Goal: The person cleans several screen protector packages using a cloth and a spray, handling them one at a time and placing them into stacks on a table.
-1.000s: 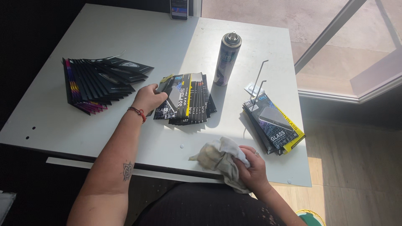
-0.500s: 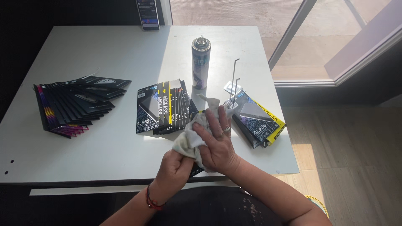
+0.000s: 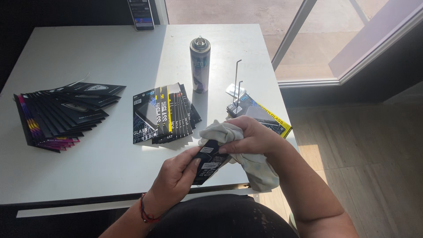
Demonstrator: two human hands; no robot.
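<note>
The left hand grips a flat black packet by its lower end, fingers curled around the glossy card, holding it over the near edge of the white surface. The right hand is closed on a soft, crumpled pale cloth and presses it against the packet's upper end; the loose tail of the cloth hangs down past the surface's edge. A red cord bracelet circles the left wrist.

Just beyond the hands lies a fanned stack of slim rectangular packets, black with yellow stripes and white print. Far to the left, well apart, a second fan of dark packets shows pink, purple and yellow edges. Behind the right hand, a smaller pile of black packets with yellow borders sits on a wire hook stand, its thin metal rods upright. A tall, smooth metal spray can stands upright near the middle of the surface, between the striped stack and the stand. At the far edge a dark upright card is partly cut off. Sunlight falls across the right half of the surface; wooden floor lies to the right.
</note>
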